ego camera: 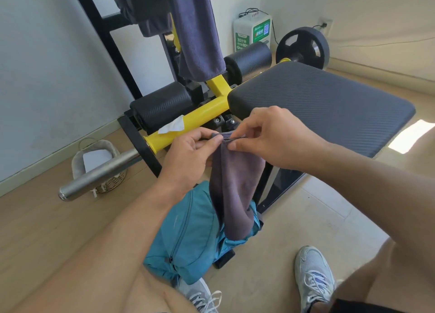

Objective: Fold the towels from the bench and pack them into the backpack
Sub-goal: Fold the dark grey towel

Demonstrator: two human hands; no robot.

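Towel (235, 183) hangs mid-frame, top edge pinched by left hand (188, 155) and right hand (270, 133); align corners squarely before lowering into backpack (188, 237).

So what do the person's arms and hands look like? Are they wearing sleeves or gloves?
No gloves and no sleeves show: the left hand and right hand are bare, and so are both forearms. No rings, watch or wristbands show. Lower down, the person wears light grey lace-up sneakers.
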